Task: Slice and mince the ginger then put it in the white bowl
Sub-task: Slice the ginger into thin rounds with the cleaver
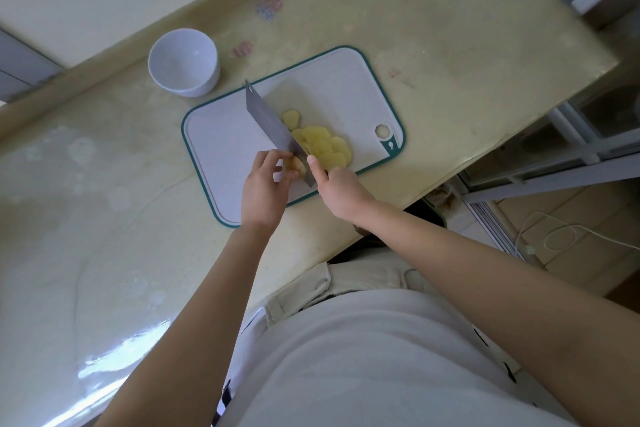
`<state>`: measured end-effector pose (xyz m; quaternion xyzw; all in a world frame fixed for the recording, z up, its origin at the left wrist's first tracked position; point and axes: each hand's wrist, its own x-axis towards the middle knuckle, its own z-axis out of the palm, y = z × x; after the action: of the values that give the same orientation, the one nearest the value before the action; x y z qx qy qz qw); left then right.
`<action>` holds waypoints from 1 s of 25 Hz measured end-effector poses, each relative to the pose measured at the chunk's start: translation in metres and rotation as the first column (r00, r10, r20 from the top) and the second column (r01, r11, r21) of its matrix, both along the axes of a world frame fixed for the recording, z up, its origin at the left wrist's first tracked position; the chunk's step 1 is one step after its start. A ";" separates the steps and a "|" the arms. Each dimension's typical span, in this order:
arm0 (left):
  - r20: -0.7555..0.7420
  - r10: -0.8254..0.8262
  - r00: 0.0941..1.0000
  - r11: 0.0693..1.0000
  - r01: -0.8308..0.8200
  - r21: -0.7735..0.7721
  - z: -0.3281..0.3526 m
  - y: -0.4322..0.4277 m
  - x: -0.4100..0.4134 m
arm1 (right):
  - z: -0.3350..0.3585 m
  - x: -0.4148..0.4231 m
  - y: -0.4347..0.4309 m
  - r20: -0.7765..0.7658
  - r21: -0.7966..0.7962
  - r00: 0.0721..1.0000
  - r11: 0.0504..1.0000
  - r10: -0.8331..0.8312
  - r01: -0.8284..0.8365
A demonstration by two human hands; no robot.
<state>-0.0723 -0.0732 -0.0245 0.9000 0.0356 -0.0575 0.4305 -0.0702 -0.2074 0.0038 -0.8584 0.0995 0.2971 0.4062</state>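
**Clerk:** Item one, the ginger. Where is it, and how does it lie?

**Keeper:** In two lots, both on the cutting board. The uncut ginger piece is a short stub near the board's near edge, pinched by the curled fingertips of the left hand. Its long axis cannot be told, as the fingers and the blade cover most of it. The ginger slices are pale yellow rounds lying flat and overlapping just right of the blade, with one round apart at the far end of the row.

**Clerk:** Item two, the cutting tool?

**Keeper:** A cleaver, standing on edge. Its long axis runs diagonally from its far tip, which points toward the white bowl, back to the right hand. That hand is wrapped round the handle with the forefinger laid along the spine. The blade stands against the stub's right side, between the stub and the slices.

**Clerk:** Item three, the bowl?

**Keeper:** It stands upright on the desk, just off the board's far left corner and not touching it.

**Clerk:** Edges and open room?

**Keeper:** The board has a teal rim, and its near right edge lies close to the desk's front edge. The board is bare left of the blade, and there is broad open desk to the left and on the far right.
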 end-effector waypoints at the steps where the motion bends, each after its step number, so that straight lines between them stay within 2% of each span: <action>1: 0.009 -0.034 0.999 0.999 0.034 0.037 0.000 0.001 0.001 | -0.001 0.001 -0.002 -0.004 0.015 1.000 1.000 -0.002 0.002; 5: -0.029 -0.096 0.995 0.988 0.098 0.121 0.006 0.003 0.001 | -0.004 0.003 -0.004 -0.030 0.061 0.999 0.998 -0.025 0.027; 11: -0.113 0.003 0.994 0.987 0.016 0.162 0.010 0.005 -0.010 | 0.000 0.004 -0.007 -0.026 0.049 1.000 0.999 0.014 -0.013; 14: -0.192 0.092 0.977 0.994 -0.080 0.074 0.006 0.001 -0.013 | -0.001 -0.001 -0.009 -0.020 0.044 1.000 0.999 0.012 -0.011; 17: -0.222 0.086 0.971 0.995 -0.096 -0.036 0.002 -0.004 -0.014 | -0.004 -0.007 -0.011 -0.036 0.049 0.999 0.998 -0.025 0.027; 25: -0.178 0.096 0.979 0.993 -0.106 -0.049 0.004 -0.009 -0.017 | -0.002 -0.013 -0.006 -0.068 0.082 0.994 0.993 -0.080 0.085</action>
<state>-0.0896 -0.0827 -0.0202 0.8756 0.1175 -0.1157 0.4541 -0.0829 -0.2135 0.0019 -0.8253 0.1353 0.3117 0.4509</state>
